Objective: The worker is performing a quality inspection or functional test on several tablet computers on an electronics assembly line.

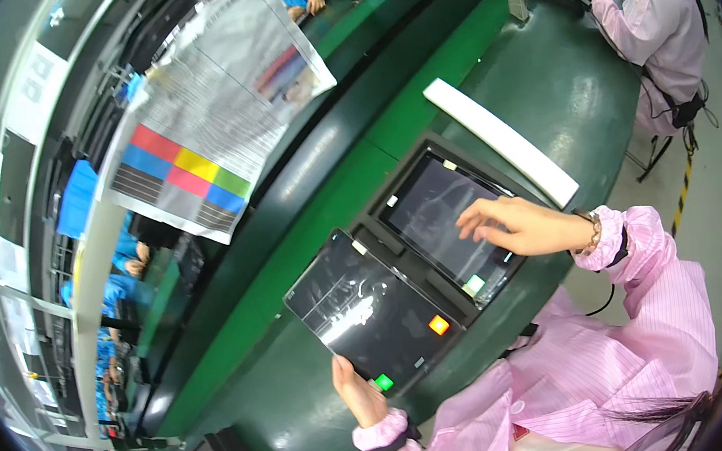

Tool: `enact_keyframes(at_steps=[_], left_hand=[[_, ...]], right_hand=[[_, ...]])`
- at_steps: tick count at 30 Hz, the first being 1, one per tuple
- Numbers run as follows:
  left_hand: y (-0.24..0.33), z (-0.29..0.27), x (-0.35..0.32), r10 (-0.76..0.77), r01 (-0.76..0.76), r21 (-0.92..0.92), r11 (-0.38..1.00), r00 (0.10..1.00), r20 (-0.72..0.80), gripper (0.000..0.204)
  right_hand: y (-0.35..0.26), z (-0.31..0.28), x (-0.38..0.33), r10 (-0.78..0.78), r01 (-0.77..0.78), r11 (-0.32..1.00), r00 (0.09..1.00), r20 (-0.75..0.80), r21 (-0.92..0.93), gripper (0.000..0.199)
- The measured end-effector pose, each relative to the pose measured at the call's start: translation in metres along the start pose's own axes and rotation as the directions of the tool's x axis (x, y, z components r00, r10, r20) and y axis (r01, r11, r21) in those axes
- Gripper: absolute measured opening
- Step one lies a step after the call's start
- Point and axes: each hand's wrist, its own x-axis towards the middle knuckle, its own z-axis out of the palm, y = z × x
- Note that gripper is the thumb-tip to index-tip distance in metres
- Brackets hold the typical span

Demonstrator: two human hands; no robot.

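Green bench (317, 230) carries two dark tablets: one (445, 216) lies seated in a black tray (400, 252) under the right hand (521, 225), fingers spread loose above its glass; the left hand (358, 395) pinches the other tablet (371, 309) by its lower edge, raised beside the tray, not yet seated.

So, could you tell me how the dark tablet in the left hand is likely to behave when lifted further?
The tablet looks like a rigid flat slab, so it should stay stiff. Its glossy face suggests it may be slippery and fragile. The left hand grips only one edge, so it might tilt.
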Motion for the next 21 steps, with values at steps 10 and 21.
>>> enact_keyframes(at_steps=[10,21], left_hand=[[0.016,0.015,-0.06,0.06,-0.061,-0.119,0.991,0.998,-0.012,0.041],[0.013,0.019,-0.065,0.049,-0.02,-0.23,0.973,0.992,0.12,0.038]], right_hand=[[-0.068,0.051,0.048,-0.129,0.152,0.821,0.988,-0.079,0.551,0.043],[-0.083,0.067,0.042,-0.199,0.301,0.906,0.924,-0.328,0.298,0.036]])
